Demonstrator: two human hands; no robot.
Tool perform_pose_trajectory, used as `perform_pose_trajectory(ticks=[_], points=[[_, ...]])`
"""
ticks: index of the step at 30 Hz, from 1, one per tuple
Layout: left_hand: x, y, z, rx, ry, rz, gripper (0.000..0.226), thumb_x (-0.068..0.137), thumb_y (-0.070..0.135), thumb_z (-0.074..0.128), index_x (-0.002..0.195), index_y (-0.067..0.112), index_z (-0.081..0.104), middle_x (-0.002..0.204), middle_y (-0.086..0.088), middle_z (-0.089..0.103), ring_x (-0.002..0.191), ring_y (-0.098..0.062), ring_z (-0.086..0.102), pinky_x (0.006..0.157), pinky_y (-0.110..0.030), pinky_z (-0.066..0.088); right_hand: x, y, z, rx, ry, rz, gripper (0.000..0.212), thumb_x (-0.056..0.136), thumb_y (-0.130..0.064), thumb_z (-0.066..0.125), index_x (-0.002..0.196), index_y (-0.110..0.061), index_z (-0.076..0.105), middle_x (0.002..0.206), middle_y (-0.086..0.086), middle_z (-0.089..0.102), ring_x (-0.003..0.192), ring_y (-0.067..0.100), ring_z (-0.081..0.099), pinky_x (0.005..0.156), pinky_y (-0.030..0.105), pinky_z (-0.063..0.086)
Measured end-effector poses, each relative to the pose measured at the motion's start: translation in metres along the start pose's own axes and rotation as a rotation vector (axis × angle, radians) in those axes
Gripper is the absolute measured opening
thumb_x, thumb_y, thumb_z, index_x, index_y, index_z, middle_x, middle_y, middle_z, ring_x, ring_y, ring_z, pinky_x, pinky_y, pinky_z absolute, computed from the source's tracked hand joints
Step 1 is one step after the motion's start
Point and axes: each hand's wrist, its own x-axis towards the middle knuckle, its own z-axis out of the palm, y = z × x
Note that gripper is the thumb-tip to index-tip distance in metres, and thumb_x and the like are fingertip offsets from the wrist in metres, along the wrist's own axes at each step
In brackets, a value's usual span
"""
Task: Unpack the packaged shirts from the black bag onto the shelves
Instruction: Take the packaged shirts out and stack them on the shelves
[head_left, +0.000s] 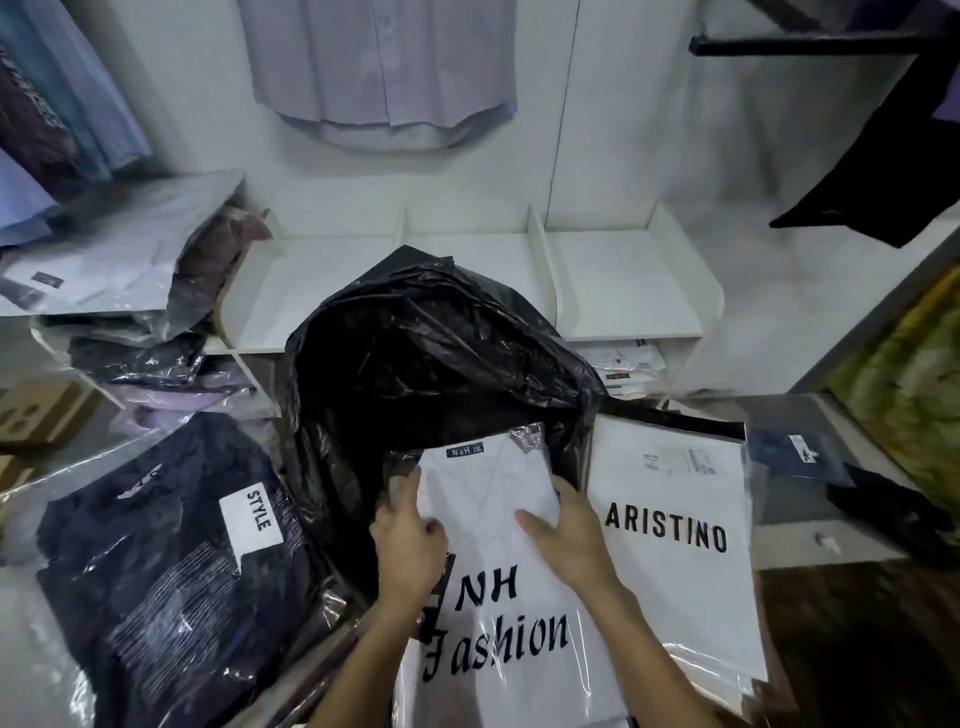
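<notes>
Both bare forearms reach forward from the bottom edge, converging slightly. The left hand (408, 540) is curled, its fingertips tucked under clear plastic, thumb on top. The right hand (563, 535) lies palm-down, fingers spread and gently bent, thumb pointing left.

Dim cool light, soft blur, fisheye-bent edges, plastic glare.
</notes>
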Motion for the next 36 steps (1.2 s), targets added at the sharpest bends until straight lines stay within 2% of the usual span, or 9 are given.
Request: perform_pose_trajectory(ticks=[4,10,13,16,19,24,28,31,36], points=[[-0.005,0.014,0.010,0.164,-0.051,-0.013,0.072,0.093,0.009,0.052,0.158,0.033,0.029,0.165,-0.018,0.008,0.139,-0.045,0.028,0.117,-0.050,0.028,0.008,0.000,-0.005,-0.185,0.030,0.045,0.076,0.090,-0.044,0.073,0.153,-0.018,0.040,0.142,0.011,0.041,0.136,0.031,0.036,0.113,0.041,0.036],[-0.010,0.035,0.021,0.302,-0.128,0.090,0.069,0.093,0.009,0.050,0.156,0.031,0.030,0.167,-0.019,0.002,0.153,-0.038,-0.011,0.125,-0.052,0.010,0.001,0.008,0.002,-0.103,0.013,-0.009,0.066,0.091,-0.035,0.074,0.148,-0.015,0.049,0.139,0.004,0.054,0.129,0.019,0.052,0.103,0.023,0.040],[-0.014,0.052,0.028,-0.005,-0.096,0.269,0.063,0.088,-0.002,0.054,0.144,0.026,0.050,0.161,0.000,0.025,0.149,-0.017,0.012,0.109,-0.009,0.022,0.000,-0.001,-0.006,-0.080,0.055,-0.032,0.050,0.089,-0.036,0.075,0.134,-0.019,0.061,0.125,-0.006,0.063,0.115,0.011,0.060,0.096,0.022,0.047],[-0.013,0.079,0.041,-0.239,-0.137,0.435,0.055,0.086,-0.006,0.056,0.131,0.025,0.062,0.139,0.010,0.048,0.130,0.001,0.044,0.109,-0.017,0.038,-0.004,-0.005,-0.029,0.019,0.259,-0.001,0.029,0.094,-0.027,0.070,0.122,-0.018,0.070,0.114,-0.001,0.070,0.104,0.013,0.067,0.096,0.029,0.053],[-0.008,0.111,0.061,-0.365,-0.388,0.477,0.050,0.093,-0.003,0.055,0.129,0.030,0.061,0.128,0.009,0.057,0.115,0.003,0.054,0.101,-0.015,0.044,-0.006,-0.001,-0.058,0.068,0.463,0.024,0.028,0.098,-0.016,0.064,0.125,-0.014,0.068,0.121,0.005,0.069,0.107,0.014,0.065,0.099,0.029,0.052],[0.002,0.158,0.119,-0.267,-0.691,0.355,0.051,0.100,0.023,0.056,0.149,0.025,0.044,0.150,0.000,0.041,0.134,-0.013,0.045,0.098,-0.019,0.036,-0.009,0.027,-0.102,0.049,0.599,0.173,0.038,0.096,-0.017,0.065,0.134,-0.013,0.061,0.133,0.009,0.059,0.117,0.022,0.061,0.105,0.037,0.049],[0.023,0.167,0.154,-0.174,-0.631,0.175,0.065,0.099,0.029,0.058,0.157,0.017,0.032,0.162,-0.007,0.024,0.145,-0.024,0.034,0.115,-0.034,0.033,-0.005,0.061,-0.130,-0.083,0.700,0.422,0.069,0.087,-0.043,0.075,0.145,-0.016,0.049,0.144,0.014,0.047,0.131,0.036,0.043,0.110,0.043,0.036],[0.031,0.162,0.171,-0.121,-0.518,0.093,0.077,0.093,0.031,0.065,0.158,0.016,0.026,0.163,-0.007,0.017,0.147,-0.028,0.026,0.117,-0.039,0.030,0.001,0.100,-0.146,0.135,0.549,0.626,0.110,0.065,-0.071,0.081,0.151,-0.016,0.040,0.149,0.013,0.045,0.136,0.035,0.044,0.115,0.047,0.038],[0.036,0.162,0.185,-0.243,-0.416,-0.192,0.096,0.078,0.038,0.081,0.156,0.017,0.029,0.143,-0.010,0.046,0.123,-0.026,0.051,0.108,-0.043,0.045,0.014,0.158,-0.153,0.442,0.387,0.674,0.116,0.033,-0.090,0.082,0.128,-0.026,0.061,0.125,-0.005,0.068,0.123,0.023,0.059,0.105,0.044,0.051]])
